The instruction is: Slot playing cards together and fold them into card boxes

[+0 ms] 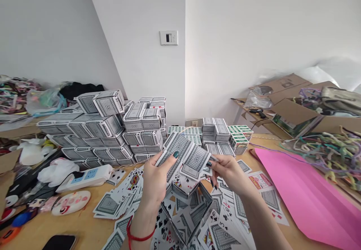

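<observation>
My left hand (155, 180) grips a flat panel of joined grey-backed playing cards (178, 146), thumb on top. My right hand (229, 173) pinches the right edge of a grey-backed playing card (196, 161), which overlaps the panel's right part. Whether that card is fixed to the panel, I cannot tell. Just below the hands stands an open-topped frame of folded cards (207, 197), with loose cards visible inside it. Loose playing cards (120, 201) lie around it, some face up, others back up.
Stacked card-covered blocks (98, 126) stand at the back left, and more blocks (216, 129) beside green-and-white boxes (239, 137) at the back. Pink paper (307, 205) lies right, near tangled yarn (332, 152) and a cardboard box (299, 116). A power strip (84, 178) and phone (59, 242) lie left.
</observation>
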